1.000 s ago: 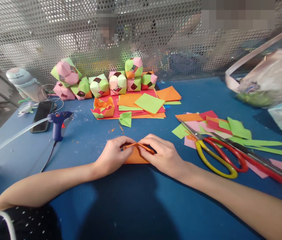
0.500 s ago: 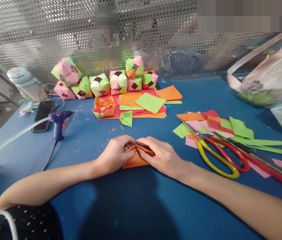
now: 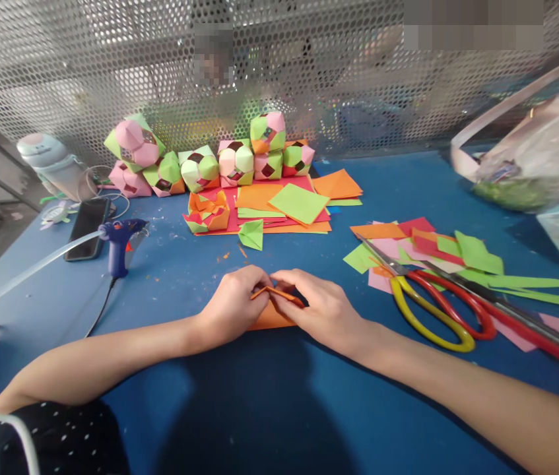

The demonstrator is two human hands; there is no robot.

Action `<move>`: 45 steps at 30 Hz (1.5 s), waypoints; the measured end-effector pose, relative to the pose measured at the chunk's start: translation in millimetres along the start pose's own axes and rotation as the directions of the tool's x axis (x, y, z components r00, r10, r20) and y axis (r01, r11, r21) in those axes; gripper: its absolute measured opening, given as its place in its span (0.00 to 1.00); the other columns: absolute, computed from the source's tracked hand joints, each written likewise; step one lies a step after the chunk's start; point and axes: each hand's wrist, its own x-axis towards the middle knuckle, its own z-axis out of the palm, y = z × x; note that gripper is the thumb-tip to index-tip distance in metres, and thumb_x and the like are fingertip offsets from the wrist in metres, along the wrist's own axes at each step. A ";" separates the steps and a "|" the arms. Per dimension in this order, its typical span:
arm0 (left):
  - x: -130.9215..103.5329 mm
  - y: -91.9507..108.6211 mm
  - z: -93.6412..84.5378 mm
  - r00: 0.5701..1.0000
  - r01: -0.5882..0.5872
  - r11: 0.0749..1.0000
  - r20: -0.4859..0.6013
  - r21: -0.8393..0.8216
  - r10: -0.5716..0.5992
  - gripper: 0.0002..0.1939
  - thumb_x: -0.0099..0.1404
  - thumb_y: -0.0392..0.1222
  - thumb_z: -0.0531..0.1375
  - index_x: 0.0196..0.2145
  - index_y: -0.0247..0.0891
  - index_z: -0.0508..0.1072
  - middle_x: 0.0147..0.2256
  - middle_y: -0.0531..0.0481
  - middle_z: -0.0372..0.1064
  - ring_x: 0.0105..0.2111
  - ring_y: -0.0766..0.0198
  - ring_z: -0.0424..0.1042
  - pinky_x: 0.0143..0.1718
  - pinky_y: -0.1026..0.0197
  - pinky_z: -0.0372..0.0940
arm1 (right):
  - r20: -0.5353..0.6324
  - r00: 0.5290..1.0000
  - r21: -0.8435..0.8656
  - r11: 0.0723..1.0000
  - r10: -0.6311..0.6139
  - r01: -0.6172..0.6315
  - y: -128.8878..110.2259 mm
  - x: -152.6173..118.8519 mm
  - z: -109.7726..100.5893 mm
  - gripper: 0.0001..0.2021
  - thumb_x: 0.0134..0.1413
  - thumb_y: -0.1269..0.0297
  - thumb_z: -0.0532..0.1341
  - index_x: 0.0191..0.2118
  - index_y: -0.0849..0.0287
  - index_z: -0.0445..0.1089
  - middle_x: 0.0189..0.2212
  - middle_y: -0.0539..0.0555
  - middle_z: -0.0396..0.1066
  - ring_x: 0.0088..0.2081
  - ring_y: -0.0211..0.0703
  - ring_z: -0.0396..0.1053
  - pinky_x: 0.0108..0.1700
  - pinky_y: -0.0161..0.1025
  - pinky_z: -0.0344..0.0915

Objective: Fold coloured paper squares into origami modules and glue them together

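Mesh (image 3: 125, 79): perforated metal panel, runs right along the far side.
Table (image 3: 393, 191): blue top, a dark shadow across the near middle.
Bag (image 3: 546, 145): see-through plastic, far right, something green in the bottom of it.
Paper balls (image 3: 236, 161): pink, green, white and orange, lined up far left to middle – a couple sit on top of others.
Paper stack (image 3: 259, 196): orange, red and green sheets just in front of the balls, with an open orange paper form (image 3: 207, 211) on its left end.
Scraps (image 3: 477, 254): messy bright pile on the right.
Scissors (image 3: 432, 323): one yellow handle, one red, blades over the scraps.
Left hand (image 3: 232, 303): near middle, thumb and fingers closed in a pinch on the folded paper, left part of its raised edge.
Right hand (image 3: 321, 303): same deal from the right – thumb and forefinger curved with a gap behind, tips closed on that edge. Can't tell what the lower fingers are doing.
Bottle (image 3: 49, 161): pale, far left.
Glue gun (image 3: 119, 254): blue, left, clear stick out the back, beside the phone (image 3: 86, 231).
Folded paper (image 3: 269, 318): orange, near middle, between both hands, edge peaked up.
Green piece (image 3: 251, 234): small, folded, just at the stack's near edge.
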 end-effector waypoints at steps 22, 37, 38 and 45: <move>2.7 -3.3 -3.4 0.999 0.032 0.999 -0.013 -0.013 -0.032 0.06 0.56 0.32 0.54 0.29 0.35 0.72 0.28 0.52 0.71 0.29 0.67 0.69 0.30 0.67 0.62 | -0.026 0.999 0.052 0.998 -0.022 0.024 0.7 5.8 -5.7 0.07 0.58 0.70 0.55 0.38 0.58 0.71 0.32 0.53 0.76 0.32 0.39 0.74 0.36 0.35 0.70; 1.8 -6.0 -13.3 0.998 0.016 0.997 0.062 -0.069 -0.012 0.14 0.62 0.38 0.54 0.43 0.37 0.74 0.38 0.49 0.76 0.36 0.63 0.73 0.38 0.65 0.65 | 0.098 0.991 0.111 0.989 0.089 -0.100 8.5 13.8 -15.6 0.07 0.57 0.70 0.57 0.35 0.57 0.72 0.30 0.49 0.76 0.28 0.37 0.73 0.32 0.33 0.68; 1.8 -4.5 -14.0 0.998 0.012 0.998 0.061 -0.065 -0.008 0.12 0.61 0.38 0.55 0.41 0.37 0.74 0.35 0.50 0.76 0.33 0.64 0.73 0.36 0.65 0.65 | 0.122 0.990 0.108 0.990 0.075 -0.088 8.5 13.5 -15.4 0.07 0.57 0.70 0.57 0.35 0.57 0.72 0.30 0.49 0.76 0.28 0.37 0.73 0.31 0.33 0.68; 2.1 -4.7 -13.8 0.999 0.030 0.994 -0.028 -0.106 -0.033 0.09 0.61 0.38 0.55 0.31 0.36 0.75 0.29 0.51 0.74 0.28 0.68 0.69 0.30 0.67 0.62 | 0.067 0.990 0.080 0.988 0.125 -0.130 4.5 16.6 -16.5 0.05 0.55 0.66 0.59 0.37 0.57 0.71 0.31 0.50 0.76 0.29 0.38 0.73 0.32 0.33 0.68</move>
